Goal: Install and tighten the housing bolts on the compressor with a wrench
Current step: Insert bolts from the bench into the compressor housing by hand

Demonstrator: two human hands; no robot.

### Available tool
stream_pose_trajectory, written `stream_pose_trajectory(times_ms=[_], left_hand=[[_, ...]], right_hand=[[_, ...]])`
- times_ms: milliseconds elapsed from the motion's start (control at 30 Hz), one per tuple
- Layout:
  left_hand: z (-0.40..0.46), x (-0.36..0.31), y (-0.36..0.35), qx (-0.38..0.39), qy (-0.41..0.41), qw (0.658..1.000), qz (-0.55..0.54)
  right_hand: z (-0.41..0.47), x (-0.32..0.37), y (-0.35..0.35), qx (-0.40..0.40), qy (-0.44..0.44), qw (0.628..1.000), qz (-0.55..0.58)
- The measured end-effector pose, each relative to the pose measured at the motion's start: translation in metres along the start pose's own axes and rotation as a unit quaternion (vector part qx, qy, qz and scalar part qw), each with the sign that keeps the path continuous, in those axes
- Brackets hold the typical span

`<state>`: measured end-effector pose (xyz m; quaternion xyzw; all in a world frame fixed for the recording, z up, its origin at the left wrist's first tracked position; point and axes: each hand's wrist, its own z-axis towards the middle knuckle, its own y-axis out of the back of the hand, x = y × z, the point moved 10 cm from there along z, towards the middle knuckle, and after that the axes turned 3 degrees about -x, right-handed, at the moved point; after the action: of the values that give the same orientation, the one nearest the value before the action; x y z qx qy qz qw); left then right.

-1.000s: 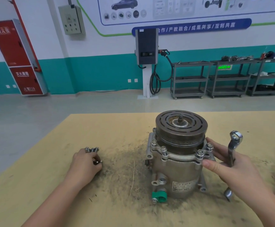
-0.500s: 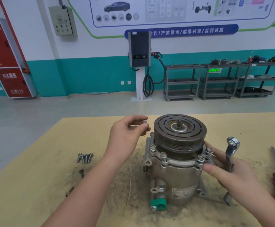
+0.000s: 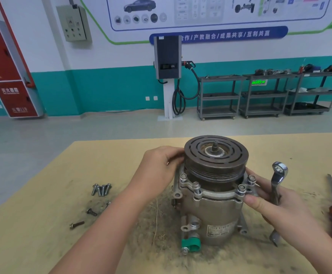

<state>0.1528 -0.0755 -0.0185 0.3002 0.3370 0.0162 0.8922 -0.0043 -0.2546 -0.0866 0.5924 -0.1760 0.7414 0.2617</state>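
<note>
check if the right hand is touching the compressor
Touching. The head view shows the right hand, gripping the wrench, with its thumb pressed against the flange of the compressor.

Upright compressor [image 3: 212, 198], four flange bolts [image 3: 196, 185] apparently seated; wrench [image 3: 277, 184] beside it.

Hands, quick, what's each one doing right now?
Left hand: at the compressor flange, grip hidden, cannot tell.
Right hand: closed, holding the wrench.
</note>
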Motion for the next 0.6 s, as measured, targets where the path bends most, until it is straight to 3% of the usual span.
stream_pose_trajectory(times_ms=[100, 233, 400, 600], left_hand=[[-0.006, 0.01, -0.011, 0.065, 0.052, 0.989, -0.119], [-0.022, 0.032, -0.014, -0.006, 0.194, 0.945, -0.262], [-0.06, 0.014, 0.008, -0.16, 0.192, 0.958, -0.138], [-0.085, 0.009, 0.016, -0.175, 0.209, 0.95, -0.152]], right_hand=[[0.001, -0.007, -0.002, 0.01, -0.009, 1.0, 0.016], [0.013, -0.022, -0.01, 0.045, -0.059, 0.996, 0.048], [0.052, -0.031, -0.003, -0.027, -0.099, 0.994, -0.026], [0.037, -0.012, 0.01, -0.158, -0.082, 0.984, -0.032]])
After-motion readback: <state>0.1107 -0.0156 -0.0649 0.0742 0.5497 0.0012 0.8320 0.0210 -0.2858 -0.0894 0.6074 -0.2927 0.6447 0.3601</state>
